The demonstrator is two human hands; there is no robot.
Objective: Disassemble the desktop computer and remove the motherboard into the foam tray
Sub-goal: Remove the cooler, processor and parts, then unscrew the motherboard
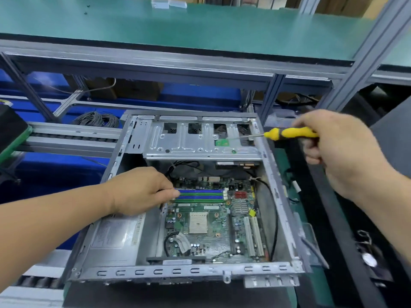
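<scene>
Step in hand: freeing the motherboard point(209, 221), not yet lifting it. It lies flat in the open steel case point(184, 272) at centre frame, green, studded with capacitors, a square beige CPU socket mid-board. No foam tray in view.

Left hand point(138, 192), centre left, fingertips pinching at the end of the blue and green memory slots point(200, 195). Right hand point(338, 150), upper right, curled round a yellow, black-banded screwdriver point(289, 133), its thin shaft reaching over the stamped, perforated drive cage point(200, 138).

Next move likely calls for seating the tip squarely in a remaining screw. Black cables still lie along the board's right edge.
</scene>
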